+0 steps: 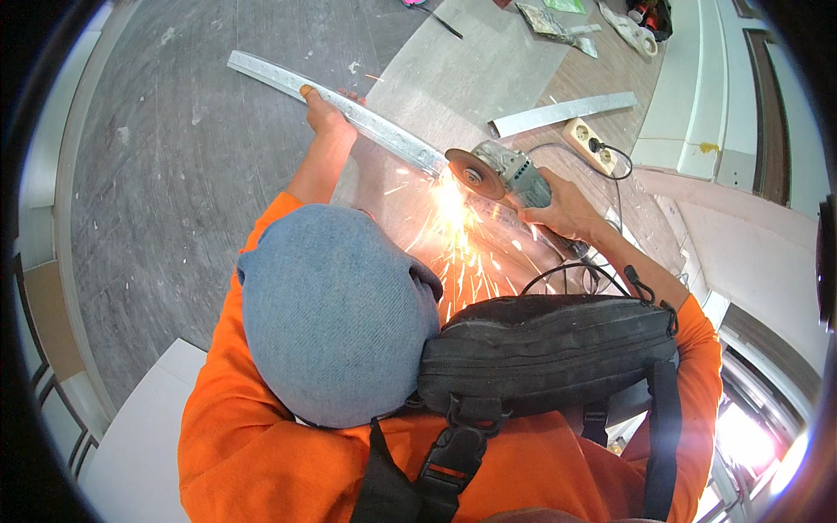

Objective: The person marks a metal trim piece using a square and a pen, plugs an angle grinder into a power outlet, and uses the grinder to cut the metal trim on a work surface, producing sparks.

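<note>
My left hand (330, 118) is closed around a long silver metal profile (384, 133), holding it at a slant with its far end up to the left. In my right hand (562, 207) is an angle grinder (513, 172), gripped by its body. The grinder's brown disc (473, 174) touches the near end of the profile. Bright sparks (455, 218) spray from the contact down toward me and blur what lies behind them.
Another metal profile (565, 113) lies beyond the grinder, beside a white power strip (589, 146) with a black plug and cord. A rounded blue denim shape (336, 318) and a black bag (545, 353) sit close to me. Plastic packets (555, 30) lie farther off.
</note>
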A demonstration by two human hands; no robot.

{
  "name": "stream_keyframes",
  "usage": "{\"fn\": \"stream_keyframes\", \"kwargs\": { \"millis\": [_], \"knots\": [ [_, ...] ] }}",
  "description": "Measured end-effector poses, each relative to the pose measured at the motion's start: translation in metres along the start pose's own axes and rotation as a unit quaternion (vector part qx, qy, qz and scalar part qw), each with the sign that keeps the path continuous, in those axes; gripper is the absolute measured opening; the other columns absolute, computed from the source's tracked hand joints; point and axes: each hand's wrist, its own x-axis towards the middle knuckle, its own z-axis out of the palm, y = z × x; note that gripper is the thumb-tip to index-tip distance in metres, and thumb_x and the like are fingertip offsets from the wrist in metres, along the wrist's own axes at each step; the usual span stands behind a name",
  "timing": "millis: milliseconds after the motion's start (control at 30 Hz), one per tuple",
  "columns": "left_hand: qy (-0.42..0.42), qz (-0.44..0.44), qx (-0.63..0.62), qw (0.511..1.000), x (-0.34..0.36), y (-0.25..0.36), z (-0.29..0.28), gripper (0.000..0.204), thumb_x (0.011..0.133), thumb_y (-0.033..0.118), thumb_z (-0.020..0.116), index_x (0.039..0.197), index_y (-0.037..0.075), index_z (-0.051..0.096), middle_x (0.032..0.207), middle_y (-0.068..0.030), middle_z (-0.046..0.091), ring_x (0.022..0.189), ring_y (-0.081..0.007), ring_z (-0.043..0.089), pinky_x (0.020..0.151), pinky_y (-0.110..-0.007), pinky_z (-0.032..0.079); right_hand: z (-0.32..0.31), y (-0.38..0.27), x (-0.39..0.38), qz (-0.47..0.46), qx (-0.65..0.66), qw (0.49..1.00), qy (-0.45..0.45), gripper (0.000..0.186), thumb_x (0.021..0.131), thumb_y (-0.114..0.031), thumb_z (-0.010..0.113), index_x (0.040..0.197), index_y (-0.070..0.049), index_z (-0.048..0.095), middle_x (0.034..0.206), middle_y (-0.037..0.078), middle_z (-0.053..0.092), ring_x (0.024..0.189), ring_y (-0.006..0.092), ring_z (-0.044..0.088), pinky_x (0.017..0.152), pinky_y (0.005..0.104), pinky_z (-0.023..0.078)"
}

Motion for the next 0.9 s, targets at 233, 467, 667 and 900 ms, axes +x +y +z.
{"fn": "stream_keyframes", "kwargs": {
  "millis": [233, 467, 667, 900],
  "knots": [
    [0.001, -0.02, -0.01, 1.0, -0.004, 0.003, 0.007, 0.064, 0.1, 0.059, 0.035, 0.114, -0.002, 0.044, 0.1, -0.0162, 0.05, 0.079, -0.0304, 0.055, 0.071, -0.049, 0.053, -0.001, 0.008, 0.004, 0.011, -0.021, 1.0, -0.017, 0.077, 0.068, -0.035, 0.08, 0.129, 0.004, 0.053, 0.115, 0.029, 0.065, 0.106, 0.0372, 0.064, 0.095, 0.04, 0.047],
    [0.004, -0.01, -0.006, 1.0, -0.007, 0.003, 0.005, 0.064, 0.101, 0.058, 0.034, 0.115, -0.003, 0.044, 0.099, -0.0162, 0.05, 0.078, -0.0303, 0.055, 0.072, -0.049, 0.052, -0.006, -0.005, 0.002, -0.006, -0.006, 1.0, -0.017, 0.073, 0.07, -0.033, 0.078, 0.128, 0.004, 0.054, 0.114, 0.028, 0.065, 0.105, 0.0368, 0.064, 0.095, 0.0399, 0.046],
    [0.008, -0.006, 0.001, 1.0, -0.009, 0.004, 0.008, 0.062, 0.101, 0.057, 0.036, 0.117, -0.002, 0.043, 0.098, -0.0159, 0.05, 0.079, -0.0302, 0.055, 0.072, -0.049, 0.052, -0.005, 0.001, 0.004, -0.007, -0.016, 1.0, -0.018, 0.071, 0.069, -0.033, 0.078, 0.126, 0.004, 0.055, 0.113, 0.028, 0.065, 0.105, 0.0367, 0.064, 0.095, 0.0399, 0.046],
    [0.033, 0.0, 0.002, 0.999, -0.015, 0.002, 0.01, 0.061, 0.102, 0.055, 0.037, 0.124, -0.002, 0.042, 0.1, -0.0158, 0.051, 0.078, -0.0304, 0.056, 0.07, -0.049, 0.052, -0.01, -0.008, 0.002, -0.005, -0.02, 1.0, -0.022, 0.073, 0.069, -0.034, 0.078, 0.128, 0.004, 0.054, 0.114, 0.027, 0.065, 0.106, 0.0365, 0.063, 0.095, 0.0399, 0.046]
  ]
}}
